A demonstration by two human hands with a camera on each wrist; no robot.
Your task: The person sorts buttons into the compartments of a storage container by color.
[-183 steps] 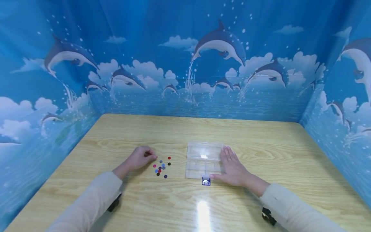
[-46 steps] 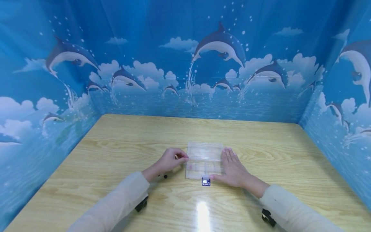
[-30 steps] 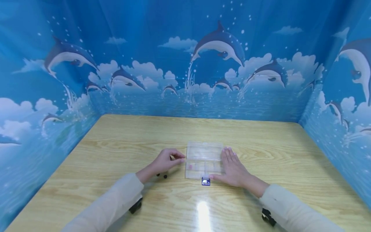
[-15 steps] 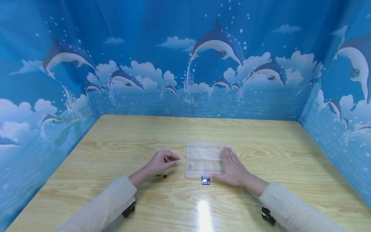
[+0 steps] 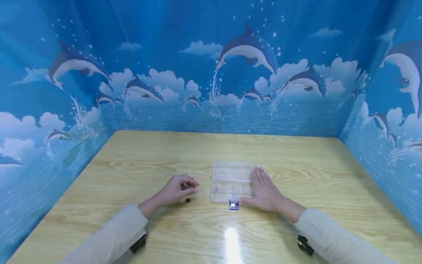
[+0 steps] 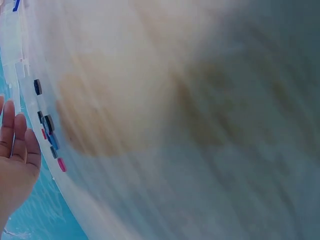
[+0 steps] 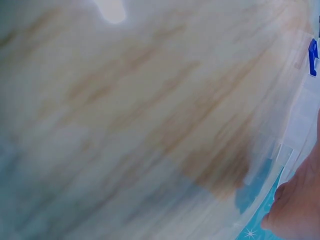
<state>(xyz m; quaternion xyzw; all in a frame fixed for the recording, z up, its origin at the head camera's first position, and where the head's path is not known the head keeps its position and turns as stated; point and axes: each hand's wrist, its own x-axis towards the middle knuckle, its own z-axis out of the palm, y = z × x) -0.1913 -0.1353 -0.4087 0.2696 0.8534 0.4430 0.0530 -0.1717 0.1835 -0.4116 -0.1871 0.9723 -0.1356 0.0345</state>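
Note:
My left hand [image 5: 176, 189] hovers low over a group of small coloured discs, fingers loosely bent and nothing seen between them. It hides most of the group in the head view; a black disc [image 5: 188, 200] shows below the thumb. The left wrist view has several discs in black, blue and red, with a pink disc [image 6: 61, 165] nearest, beside the fingers [image 6: 19, 132]. A clear plastic compartment box [image 5: 232, 172] lies with its lid back, holding a pinkish-red disc [image 5: 216, 189] in a left compartment. My right hand [image 5: 265, 192] rests flat along its right side, thumb near the blue latch [image 5: 233, 205].
The wood-grain table [image 5: 296, 157] extends around both hands. A blue dolphin-print curtain [image 5: 211, 110] stands along its back and both sides. A bright light reflection [image 5: 232, 242] lies on the tabletop in front of the box.
My left hand went from the discs to the box's left edge, then back left over the discs. A pinkish-red disc now shows inside the box. The right hand stays in place.

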